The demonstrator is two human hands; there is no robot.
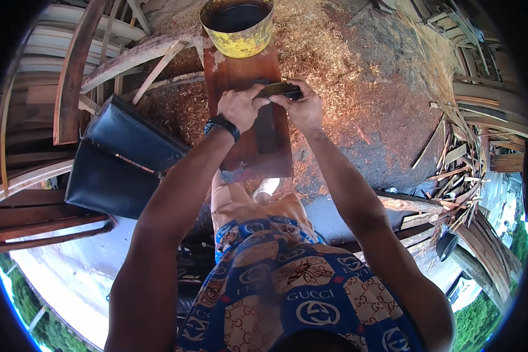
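Observation:
My left hand [236,110], with a dark watch on the wrist, and my right hand [304,111] both grip a short, dark, flat piece [280,89]. It lies crosswise between them, its ends in my fingers; I cannot make out exactly what it is. Below it, a dark rectangular strip [266,134] like a sharpening stone rests on a reddish-brown board [232,144]. Hands and piece hide its upper part. On the board's far end stands a worn yellow bucket [240,46] holding dark liquid.
Wood shavings [346,53] cover the ground beyond and right of the board. A black padded seat [114,179] stands to the left, beside stacked timber [73,76]. Scrap wood [457,170] is heaped on the right. My legs are just below the board's near end.

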